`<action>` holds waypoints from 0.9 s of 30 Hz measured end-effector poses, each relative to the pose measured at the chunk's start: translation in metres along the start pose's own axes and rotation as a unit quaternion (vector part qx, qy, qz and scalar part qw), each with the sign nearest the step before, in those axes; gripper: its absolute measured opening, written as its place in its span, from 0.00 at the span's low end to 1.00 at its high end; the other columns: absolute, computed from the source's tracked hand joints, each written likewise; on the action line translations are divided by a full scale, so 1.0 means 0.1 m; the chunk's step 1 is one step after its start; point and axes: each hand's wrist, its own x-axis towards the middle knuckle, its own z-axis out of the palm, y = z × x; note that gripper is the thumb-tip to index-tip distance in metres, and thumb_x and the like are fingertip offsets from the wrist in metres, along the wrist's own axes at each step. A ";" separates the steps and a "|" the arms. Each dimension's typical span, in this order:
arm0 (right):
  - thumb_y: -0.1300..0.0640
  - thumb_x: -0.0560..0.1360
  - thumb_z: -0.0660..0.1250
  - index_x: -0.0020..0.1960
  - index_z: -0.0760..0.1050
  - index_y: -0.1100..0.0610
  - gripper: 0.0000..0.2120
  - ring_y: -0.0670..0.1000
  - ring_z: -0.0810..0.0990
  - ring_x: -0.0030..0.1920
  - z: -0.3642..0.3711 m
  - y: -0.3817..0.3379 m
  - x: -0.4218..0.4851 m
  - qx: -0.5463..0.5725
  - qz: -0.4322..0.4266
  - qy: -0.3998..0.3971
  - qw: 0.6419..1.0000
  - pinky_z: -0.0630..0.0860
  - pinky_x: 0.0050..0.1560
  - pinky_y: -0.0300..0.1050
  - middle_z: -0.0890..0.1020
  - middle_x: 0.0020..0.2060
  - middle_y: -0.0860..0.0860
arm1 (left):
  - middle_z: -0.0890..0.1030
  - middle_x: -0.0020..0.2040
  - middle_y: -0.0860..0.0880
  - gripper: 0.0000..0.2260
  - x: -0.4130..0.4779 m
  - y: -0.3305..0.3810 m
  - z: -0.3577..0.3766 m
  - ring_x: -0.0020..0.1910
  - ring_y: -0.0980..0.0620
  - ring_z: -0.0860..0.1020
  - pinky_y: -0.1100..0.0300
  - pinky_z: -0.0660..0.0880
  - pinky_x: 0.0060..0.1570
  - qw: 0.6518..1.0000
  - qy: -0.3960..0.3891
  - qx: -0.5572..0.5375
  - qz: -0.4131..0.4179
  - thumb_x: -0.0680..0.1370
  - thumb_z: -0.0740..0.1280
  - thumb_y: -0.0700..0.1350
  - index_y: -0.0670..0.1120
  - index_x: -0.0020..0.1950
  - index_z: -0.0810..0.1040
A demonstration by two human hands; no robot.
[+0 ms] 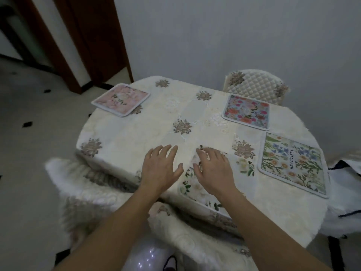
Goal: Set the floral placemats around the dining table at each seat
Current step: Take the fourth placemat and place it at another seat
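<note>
Four floral placemats: pink, red-on-blue, green "BEAUTIFUL", white.

pink placemat: far-left, flat | red-blue placemat: far-right | BEAUTIFUL placemat: right edge | pale placemat: near edge, apparently flat

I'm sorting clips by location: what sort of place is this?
Most likely a home dining room: a cream embroidered tablecloth covers the tabletop, a pink floral rectangular placemat lies near its edge, and a cream quilted chair back stands at one seat.
</note>
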 end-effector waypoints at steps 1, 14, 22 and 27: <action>0.45 0.77 0.62 0.68 0.74 0.54 0.23 0.59 0.78 0.62 0.04 -0.10 0.01 0.009 -0.021 -0.004 1.000 0.75 0.60 0.57 0.80 0.62 0.56 | 0.79 0.66 0.47 0.28 -0.12 -0.09 -0.04 0.64 0.44 0.77 0.45 0.73 0.64 1.000 0.002 0.003 -0.024 0.75 0.57 0.61 0.49 0.70 0.75; 0.45 0.75 0.58 0.65 0.76 0.55 0.24 0.60 0.80 0.58 0.38 -1.85 -0.09 0.128 -0.301 -0.046 0.944 0.76 0.53 0.55 0.81 0.58 0.57 | 0.82 0.62 0.47 0.26 -2.03 -1.16 -0.59 0.58 0.45 0.79 0.48 0.74 0.59 0.940 0.043 0.093 -0.326 0.74 0.60 0.60 0.48 0.67 0.77; 0.46 0.75 0.59 0.65 0.76 0.55 0.23 0.61 0.80 0.55 0.51 -2.95 -0.15 0.147 -0.413 -0.051 0.897 0.76 0.53 0.55 0.81 0.59 0.57 | 0.80 0.64 0.47 0.29 -2.81 -1.67 -0.86 0.62 0.45 0.77 0.48 0.72 0.62 0.887 0.031 0.114 -0.447 0.74 0.55 0.62 0.49 0.69 0.76; 0.45 0.75 0.58 0.65 0.76 0.55 0.24 0.59 0.80 0.57 0.72 -3.58 -0.16 0.157 -0.441 -0.065 0.881 0.76 0.54 0.55 0.81 0.59 0.57 | 0.81 0.62 0.46 0.26 -3.05 -2.18 -0.83 0.60 0.44 0.78 0.47 0.75 0.59 0.872 0.054 0.109 -0.475 0.74 0.59 0.60 0.48 0.66 0.77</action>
